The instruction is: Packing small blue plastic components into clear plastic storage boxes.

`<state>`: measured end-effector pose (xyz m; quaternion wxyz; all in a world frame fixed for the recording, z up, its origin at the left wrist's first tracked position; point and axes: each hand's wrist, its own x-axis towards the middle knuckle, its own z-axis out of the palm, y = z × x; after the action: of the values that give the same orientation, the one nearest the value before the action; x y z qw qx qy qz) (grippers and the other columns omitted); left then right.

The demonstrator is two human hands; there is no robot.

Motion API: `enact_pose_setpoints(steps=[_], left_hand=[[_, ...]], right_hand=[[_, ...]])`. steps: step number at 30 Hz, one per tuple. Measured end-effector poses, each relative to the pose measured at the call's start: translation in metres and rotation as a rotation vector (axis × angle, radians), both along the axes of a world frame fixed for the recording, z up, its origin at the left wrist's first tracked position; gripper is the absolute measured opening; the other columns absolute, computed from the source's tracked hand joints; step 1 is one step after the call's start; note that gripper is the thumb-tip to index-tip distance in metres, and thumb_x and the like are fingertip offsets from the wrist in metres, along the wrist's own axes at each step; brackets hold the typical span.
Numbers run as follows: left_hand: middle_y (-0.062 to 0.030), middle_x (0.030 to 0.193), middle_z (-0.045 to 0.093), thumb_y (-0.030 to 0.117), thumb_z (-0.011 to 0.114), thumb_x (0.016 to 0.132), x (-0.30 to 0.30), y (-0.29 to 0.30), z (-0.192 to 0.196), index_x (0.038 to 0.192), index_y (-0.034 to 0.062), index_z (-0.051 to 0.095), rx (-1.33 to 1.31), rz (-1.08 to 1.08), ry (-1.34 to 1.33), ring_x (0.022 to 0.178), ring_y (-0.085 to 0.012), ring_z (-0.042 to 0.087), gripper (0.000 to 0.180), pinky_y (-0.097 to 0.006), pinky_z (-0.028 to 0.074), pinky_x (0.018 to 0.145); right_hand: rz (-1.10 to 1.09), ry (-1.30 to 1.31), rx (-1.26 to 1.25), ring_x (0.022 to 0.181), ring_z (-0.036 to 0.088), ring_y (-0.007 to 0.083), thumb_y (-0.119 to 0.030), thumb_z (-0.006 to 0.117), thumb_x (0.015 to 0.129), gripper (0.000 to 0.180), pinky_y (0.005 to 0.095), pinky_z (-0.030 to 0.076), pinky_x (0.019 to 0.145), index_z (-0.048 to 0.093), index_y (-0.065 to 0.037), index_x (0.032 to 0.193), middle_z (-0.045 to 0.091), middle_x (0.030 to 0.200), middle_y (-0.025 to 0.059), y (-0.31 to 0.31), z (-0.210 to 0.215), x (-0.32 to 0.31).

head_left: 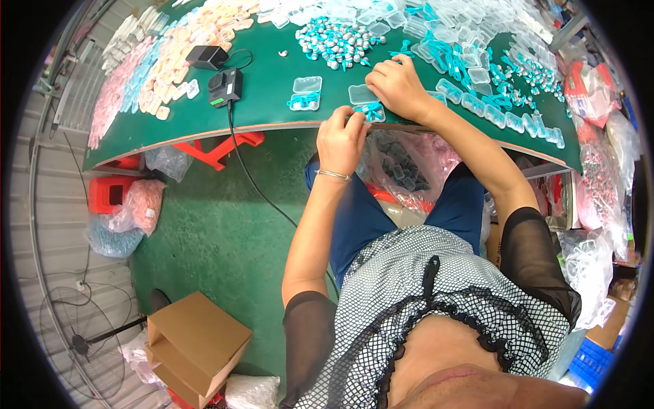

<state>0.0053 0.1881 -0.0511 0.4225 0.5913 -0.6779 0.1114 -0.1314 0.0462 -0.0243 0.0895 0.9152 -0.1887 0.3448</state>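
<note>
A small clear hinged case stands near the front edge of the green table, its lid raised. Teal pieces lie inside it. At the case's left side, my left hand has its fingers pinched together, hiding what may be between them. My right hand is over the right side of the lid with curled fingers, and their grip is hidden. To the left stands another open clear case filled with teal and white pieces.
Behind my hands is a pile of small teal-and-silver pieces. Clear cases line the right front edge. A black device trails a cable off the table. A cardboard box and a fan stand on the floor at left.
</note>
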Motion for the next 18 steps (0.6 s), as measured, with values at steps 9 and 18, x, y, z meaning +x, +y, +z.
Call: enact_pose_setpoints(steps=[9, 18], left_hand=[[-0.0075, 0.099, 0.060, 0.015, 0.074, 0.073, -0.003, 0.001, 0.001, 0.105, 0.0089, 0.061, 0.001, -0.002, 0.013, 0.079, -0.0275, 0.060, 0.035, -0.037, 0.046, 0.067], [-0.0140, 0.112, 0.056, 0.016, 0.075, 0.073, -0.005, 0.001, 0.008, 0.123, 0.0068, 0.051, 0.131, 0.007, 0.169, 0.090, -0.0321, 0.061, 0.056, -0.041, 0.050, 0.074]], right_hand=[[0.059, -0.085, -0.123, 0.077, 0.057, 0.0183, -0.015, 0.068, 0.075, 0.008, 0.0403, 0.040, 0.084, 0.061, -0.013, 0.078, 0.057, 0.076, 0.0002, 0.008, 0.007, -0.004], [0.280, -0.089, 0.214, 0.080, 0.061, 0.0283, -0.006, 0.068, 0.078, 0.013, 0.0363, 0.049, 0.071, 0.064, -0.004, 0.089, 0.063, 0.089, 0.0096, 0.019, 0.019, -0.023]])
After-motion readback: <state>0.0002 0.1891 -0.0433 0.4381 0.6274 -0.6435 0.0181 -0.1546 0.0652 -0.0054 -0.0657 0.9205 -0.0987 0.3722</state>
